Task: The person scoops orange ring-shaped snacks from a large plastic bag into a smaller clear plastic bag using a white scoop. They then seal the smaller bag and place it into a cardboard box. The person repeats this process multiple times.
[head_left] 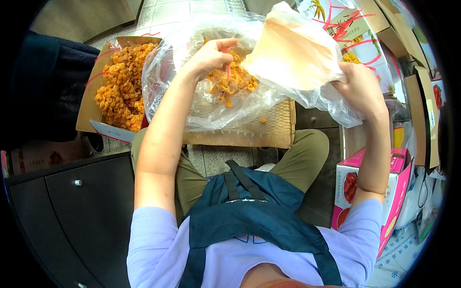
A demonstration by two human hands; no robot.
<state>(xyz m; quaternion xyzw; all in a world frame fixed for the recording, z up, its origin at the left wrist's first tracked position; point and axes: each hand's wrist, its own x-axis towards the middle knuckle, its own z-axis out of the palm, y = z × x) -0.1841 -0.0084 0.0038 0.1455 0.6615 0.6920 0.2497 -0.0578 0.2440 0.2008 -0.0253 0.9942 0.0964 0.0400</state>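
Note:
My left hand (214, 54) is over a clear plastic bag (165, 75), with a thin red plastic strip (227, 71) hanging down from its fingers. Under it, orange curly snack pieces (234, 81) lie in the bag. My right hand (356, 84) pinches the bag's gathered film at the right. Beside that hand a pale, oil-stained sheet (293, 54), apparently paper, is raised with translucent film around it. The bag rests on a tan woven-textured box or stand (252, 133) between my knees, where one loose snack piece (263, 120) lies.
At the left, an open cardboard box (86, 111) is heaped with more orange curls (126, 86). Dark cabinets (90, 208) flank my left side. On the right are a pink-and-white carton (363, 187), red ribbons (345, 27) on a printed box and open cardboard boxes (417, 118).

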